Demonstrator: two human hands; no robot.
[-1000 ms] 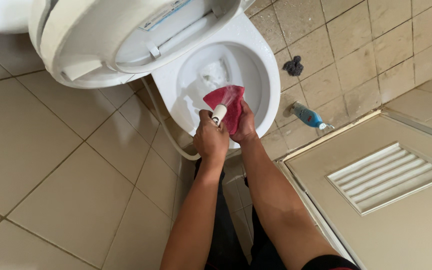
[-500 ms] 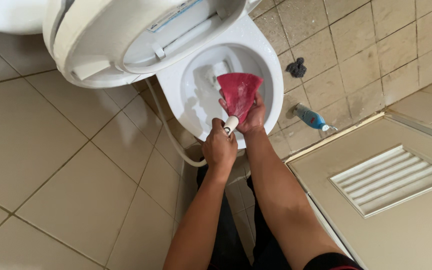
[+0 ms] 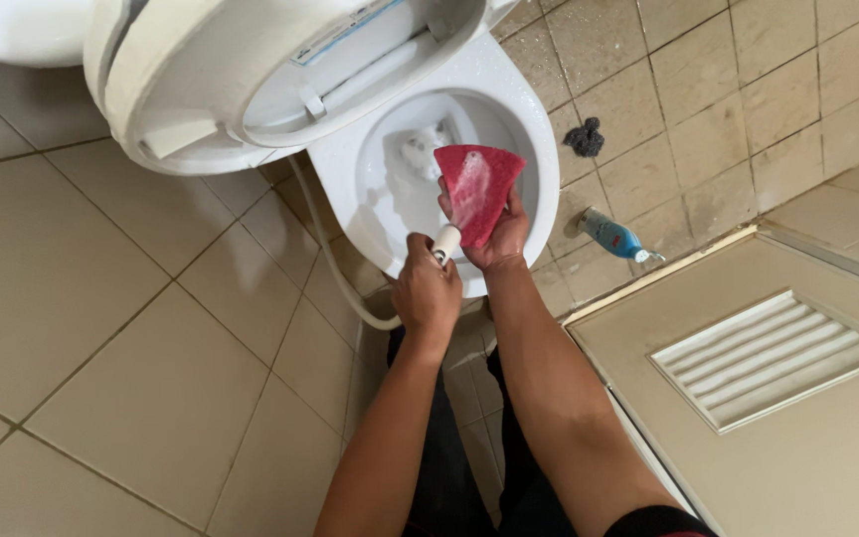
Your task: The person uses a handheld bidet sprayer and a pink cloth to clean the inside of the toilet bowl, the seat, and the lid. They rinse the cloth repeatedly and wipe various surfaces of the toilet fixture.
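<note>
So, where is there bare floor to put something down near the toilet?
Bare tiles lie left of the toilet bowl and hose. On the right it is crowded: a dark scrubber and blue bottle sit between bowl and door. The left hand and right hand hold sprayer and red cloth over the bowl.

Red cloth (image 3: 479,189) raised toward 12 o'clock over bowl (image 3: 390,199), now spread flat, foam-streaked; right hand (image 3: 499,234) shifted with it.

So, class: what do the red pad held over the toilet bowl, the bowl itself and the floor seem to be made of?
Red pad: looks like a soft, matte cloth or sponge, with white suds on it and bending in the right hand. Toilet bowl: glossy white, probably glazed ceramic, judging by its smooth sheen. Floor: beige tiles, likely ceramic, with visible grout lines.
</note>
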